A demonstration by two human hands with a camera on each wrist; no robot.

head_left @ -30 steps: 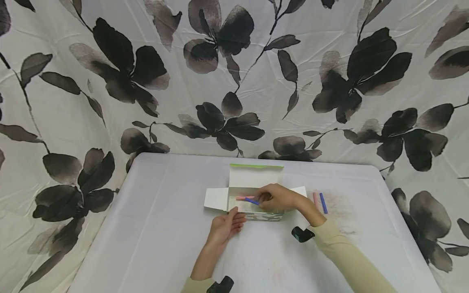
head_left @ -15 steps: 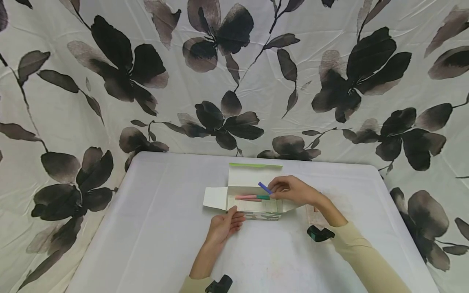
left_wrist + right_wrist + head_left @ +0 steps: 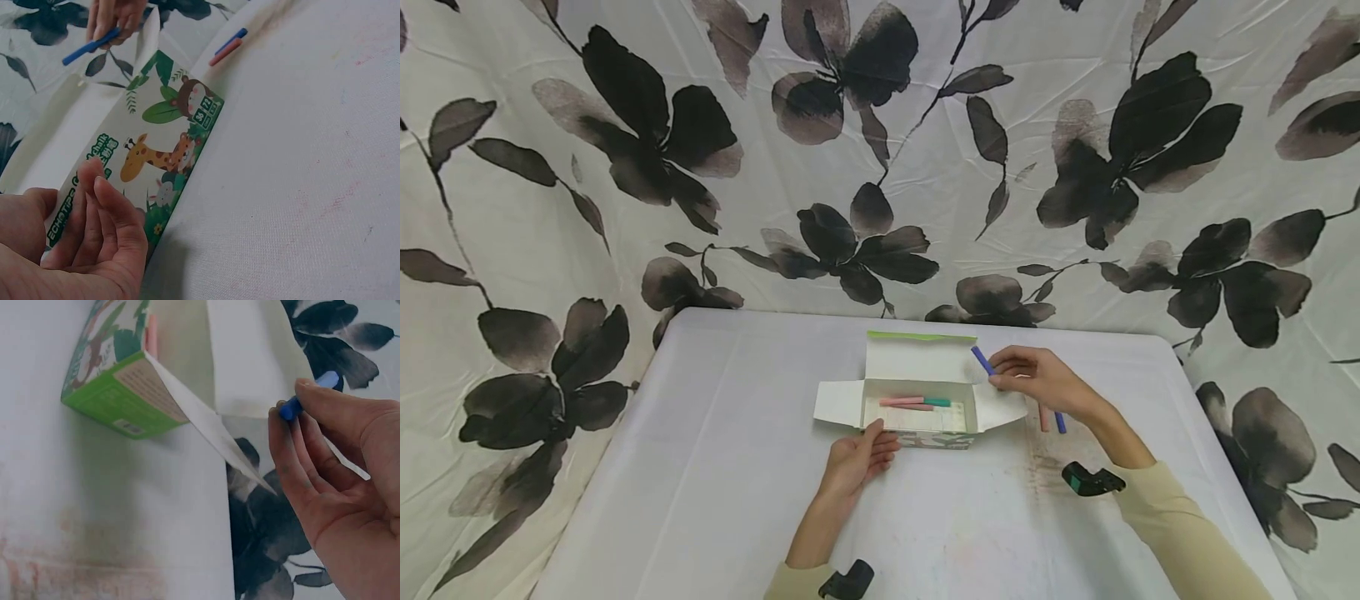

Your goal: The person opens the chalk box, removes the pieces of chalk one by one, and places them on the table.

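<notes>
At the near left corner of the chalk box (image 3: 936, 442), the left hand (image 3: 856, 460) lies with its fingers loosely extended along the front wall and its thumb at the rim; it is clamped on nothing, and I cannot tell how firmly it presses. Near the box's right flap (image 3: 1002, 407), well apart from the left, the right hand (image 3: 1037, 379) pinches a blue chalk stick (image 3: 981, 358) between thumb and fingertips, its free end poking out toward the raised back flap (image 3: 917, 358). That small pinch looks like the weakest point: if dust makes the stick slick, it could slip, hit the box's edge and snap.

The right flap sticks out beside the hand, so a low pass might snag it and swing the box askew, the more so if the left hand's contact is as light as it seems. Inside the box, two pink sticks (image 3: 898, 402) and a green stick (image 3: 937, 402) lie loose; a jolt would probably roll them together.

Just right of the box, a third pink stick (image 3: 1043, 419) and a second blue stick (image 3: 1061, 423) rest side by side on the tabletop (image 3: 737, 367). The right wrist's black camera (image 3: 1092, 481) and the pale sleeve (image 3: 1183, 525) are nearer the person than these; dropped low, that arm could brush the pair and send them rolling, or smear the reddish dust (image 3: 1043, 467) to the box's right.
</notes>
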